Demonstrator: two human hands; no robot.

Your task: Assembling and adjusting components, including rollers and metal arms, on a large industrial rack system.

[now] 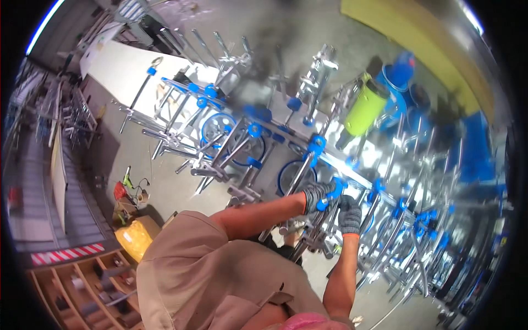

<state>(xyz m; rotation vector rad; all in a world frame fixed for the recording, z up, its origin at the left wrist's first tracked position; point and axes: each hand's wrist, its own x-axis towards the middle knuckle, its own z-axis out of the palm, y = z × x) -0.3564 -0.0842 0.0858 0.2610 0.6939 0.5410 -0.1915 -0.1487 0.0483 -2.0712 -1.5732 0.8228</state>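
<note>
Both my hands wear grey knit gloves and are close together at a row of chrome tube frames with blue plastic fittings. My left hand (318,197) is closed on a blue plastic fitting (336,188) on one of the tubes. Right beside it, my right hand (350,215) is bent around the near side of the same place; whatever its fingers grip is hidden. A long chrome rail (347,169) runs just beyond both hands. Another blue fitting (316,146) stands on the rail farther left, and a blue-rimmed wheel (297,177) is below it.
More chrome tubes (410,242) with blue fittings crowd the right side. A yellow-green cylinder (364,108) and blue bins (393,91) stand beyond. At lower left are a wooden compartment rack (58,283) and a yellow bag (137,237). Another person (144,25) stands at the far left.
</note>
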